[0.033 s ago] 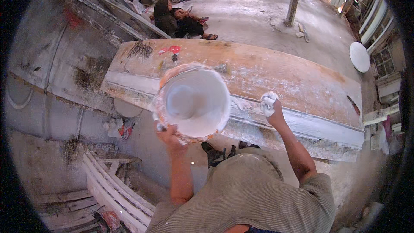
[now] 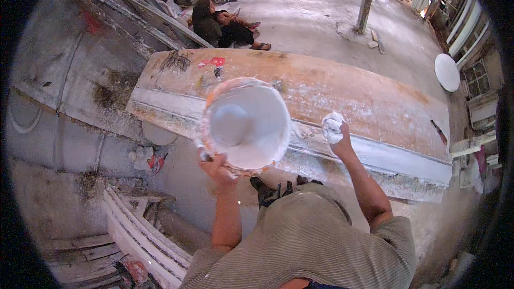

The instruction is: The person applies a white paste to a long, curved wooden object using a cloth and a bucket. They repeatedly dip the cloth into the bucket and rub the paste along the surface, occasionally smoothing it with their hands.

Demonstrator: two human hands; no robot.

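Observation:
My left hand (image 2: 219, 171) is closed on the lower left rim of an orange-and-white bucket (image 2: 273, 128), coated inside with a white, plaster-like paste. The bucket is tilted so that its mouth faces me. A white, paste-covered wad (image 2: 332, 127) is gripped in my right hand (image 2: 343, 140); whether it is cloth or fibre I cannot tell. That hand is over the near part of a long, stained workbench (image 2: 342, 88), beside a white moulding strip (image 2: 396, 159) running along its near side.
On the bench lie dark strands (image 2: 175, 62), a red item (image 2: 217, 61) and a thin dark tool (image 2: 438, 131). Beyond it a person (image 2: 206, 24) sits on the floor near a post (image 2: 367, 2). White curved mouldings (image 2: 144, 230) stand at lower left; a white disc (image 2: 446, 72) leans at right.
The bucket and my left hand have shifted slightly to the right and up, and the bucket's tilt differs a little. My right hand, with the white wad, has barely moved.

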